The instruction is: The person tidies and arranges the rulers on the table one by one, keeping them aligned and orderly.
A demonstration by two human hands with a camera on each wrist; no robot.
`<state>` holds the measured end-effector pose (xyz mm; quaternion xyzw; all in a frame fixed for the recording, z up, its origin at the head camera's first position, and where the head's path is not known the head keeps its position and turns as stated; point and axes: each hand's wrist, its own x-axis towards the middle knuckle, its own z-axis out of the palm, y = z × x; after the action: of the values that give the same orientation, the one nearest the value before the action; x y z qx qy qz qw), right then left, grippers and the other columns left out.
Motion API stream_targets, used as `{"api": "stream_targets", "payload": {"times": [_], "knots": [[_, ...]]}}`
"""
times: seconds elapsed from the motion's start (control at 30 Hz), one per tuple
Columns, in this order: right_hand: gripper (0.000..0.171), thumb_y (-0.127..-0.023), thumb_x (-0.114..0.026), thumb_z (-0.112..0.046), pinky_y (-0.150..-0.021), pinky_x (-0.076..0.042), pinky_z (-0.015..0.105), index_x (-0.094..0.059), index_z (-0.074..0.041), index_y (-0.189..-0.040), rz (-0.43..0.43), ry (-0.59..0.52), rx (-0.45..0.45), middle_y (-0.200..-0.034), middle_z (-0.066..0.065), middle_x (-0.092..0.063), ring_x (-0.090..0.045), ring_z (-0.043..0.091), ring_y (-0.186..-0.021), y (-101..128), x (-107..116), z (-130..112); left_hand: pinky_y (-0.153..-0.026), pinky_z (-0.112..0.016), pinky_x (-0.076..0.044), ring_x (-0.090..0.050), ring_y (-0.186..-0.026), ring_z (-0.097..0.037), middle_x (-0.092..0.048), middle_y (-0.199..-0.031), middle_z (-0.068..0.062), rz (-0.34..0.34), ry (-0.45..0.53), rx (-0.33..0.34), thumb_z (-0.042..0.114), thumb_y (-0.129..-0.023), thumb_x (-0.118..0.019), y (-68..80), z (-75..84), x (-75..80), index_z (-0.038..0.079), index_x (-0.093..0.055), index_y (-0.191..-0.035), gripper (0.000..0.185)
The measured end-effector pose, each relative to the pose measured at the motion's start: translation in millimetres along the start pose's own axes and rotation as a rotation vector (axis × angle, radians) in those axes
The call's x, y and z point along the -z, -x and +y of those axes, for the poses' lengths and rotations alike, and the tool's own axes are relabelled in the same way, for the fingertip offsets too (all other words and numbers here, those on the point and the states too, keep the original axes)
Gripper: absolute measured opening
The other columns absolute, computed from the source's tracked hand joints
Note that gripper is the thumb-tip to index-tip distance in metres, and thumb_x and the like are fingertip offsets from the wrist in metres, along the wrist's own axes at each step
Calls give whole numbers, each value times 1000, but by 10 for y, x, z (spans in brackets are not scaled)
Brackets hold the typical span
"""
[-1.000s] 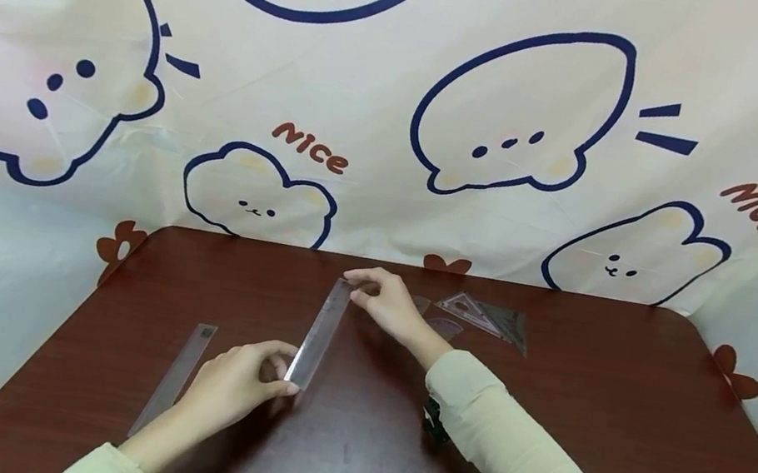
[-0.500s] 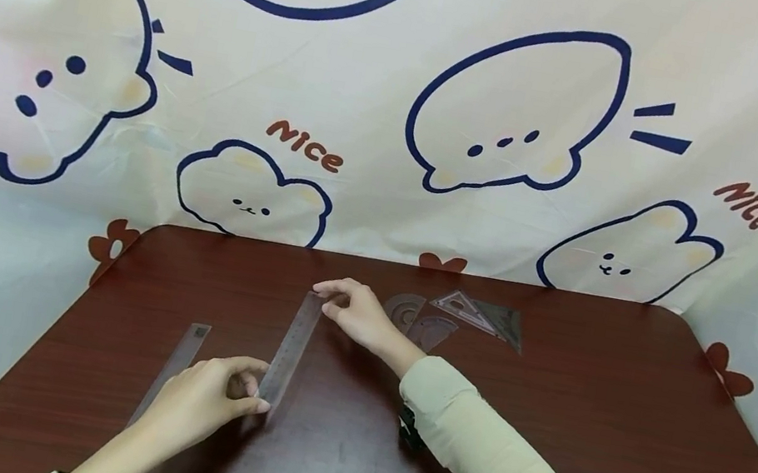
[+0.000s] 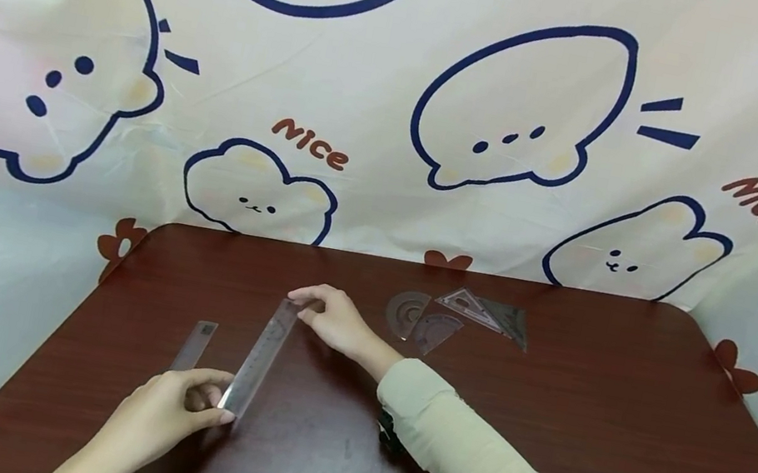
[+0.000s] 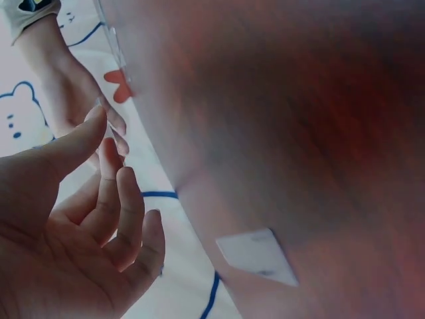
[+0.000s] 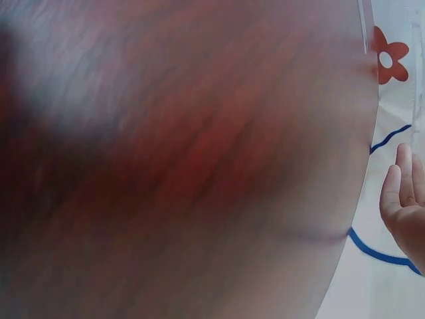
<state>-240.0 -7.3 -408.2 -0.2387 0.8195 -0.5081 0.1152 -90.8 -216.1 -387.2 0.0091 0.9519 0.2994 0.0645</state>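
Transparent plastic catches the light at the left, where a loose ruler [image 3: 196, 344] lies on the brown table [image 3: 620, 423], partly covered by the left hand [image 3: 161, 411]. That hand pinches the near end of the held ruler [image 3: 263, 353], which slants away to the right hand [image 3: 334, 320], its thumb and fingertips gripping the far end. Farther right sit two protractors [image 3: 438, 332] (half-round, close together) and two triangular set squares [image 3: 510, 321].
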Motion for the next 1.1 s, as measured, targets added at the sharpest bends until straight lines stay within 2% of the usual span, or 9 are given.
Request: {"api": "stream_targets", "payload": {"times": [0.17, 0.43, 0.57, 0.67, 0.9, 1.1], "knots": [[28, -97, -60, -4, -85, -46, 26, -69, -10, -123, -11, -3, 2, -112, 0, -65, -58, 11, -100, -2, -107, -35, -65, -30, -42, -56, -72, -5, -61, -81, 13, -13, -4, 47, 25, -79, -84, 74, -93, 22, 13, -71, -118, 43], [28, -98, -58, -6, -89, -45, 26, -69, -12, -123, -21, 32, -4, -112, -3, -64, -57, 11, -109, -13, -225, -82, -63, -32, -40, -53, -65, -6, -60, -78, 13, -15, -30, 98, 26, -78, -84, 125, -140, 29, 12, -71, -119, 46], [29, -97, -58, -4, -84, -46, 26, -69, -11, -122, -38, 20, -20, -111, -2, -64, -58, 11, -105, -21, -284, -84, -63, -33, -42, -54, -65, -8, -62, -77, 14, -39, -52, 126, 32, -77, -84, 140, -168, 34, 11, -71, -120, 50], [29, -96, -58, -3, -80, -47, 25, -69, -11, -122, -58, 8, -38, -110, -3, -64, -58, 10, -101, -34, -332, -88, -63, -34, -42, -53, -64, -9, -62, -77, 13, -53, -59, 138, 35, -77, -84, 153, -213, 31, 9, -71, -119, 51], [28, -96, -60, -2, -78, -48, 23, -69, -9, -122, -97, -16, -65, -110, -2, -65, -60, 8, -97, -82, -449, -104, -63, -33, -40, -53, -64, -9, -59, -75, 11, -42, -62, 147, 29, -75, -86, 182, -322, 6, 12, -72, -113, 43], [28, -94, -62, -2, -78, -47, 22, -70, -9, -120, -109, 12, -68, -108, -2, -67, -61, 8, -94, -119, -524, -116, -61, -33, -40, -53, -65, -9, -59, -75, 12, -48, -83, 146, 31, -72, -88, 188, -368, -4, 16, -72, -112, 45]]}}
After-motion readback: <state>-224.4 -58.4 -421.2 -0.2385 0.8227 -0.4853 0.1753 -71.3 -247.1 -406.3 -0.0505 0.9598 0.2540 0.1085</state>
